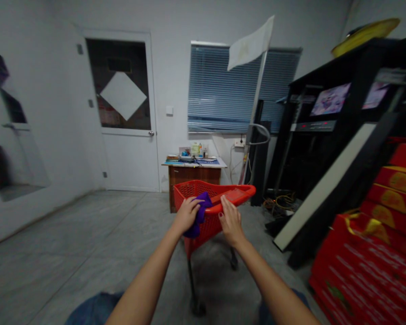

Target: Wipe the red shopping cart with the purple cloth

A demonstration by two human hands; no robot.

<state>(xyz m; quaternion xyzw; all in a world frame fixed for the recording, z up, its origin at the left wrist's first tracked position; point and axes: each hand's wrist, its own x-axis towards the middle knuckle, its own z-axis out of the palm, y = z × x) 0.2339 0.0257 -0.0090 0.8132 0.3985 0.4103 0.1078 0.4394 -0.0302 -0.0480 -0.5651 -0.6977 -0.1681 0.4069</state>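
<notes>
Purple cloth [200, 215] in half-closed left grip [186, 216]

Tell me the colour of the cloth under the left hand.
The cloth under the left hand is purple; the head view shows it best.

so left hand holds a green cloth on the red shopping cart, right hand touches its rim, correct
Not green: the head view shows a purple cloth. The left hand holds it on the red shopping cart; the right hand touches its rim.

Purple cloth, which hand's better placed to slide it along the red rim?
Probably your left hand: it holds the purple cloth at the red rim, while your right hand has no cloth.
</notes>
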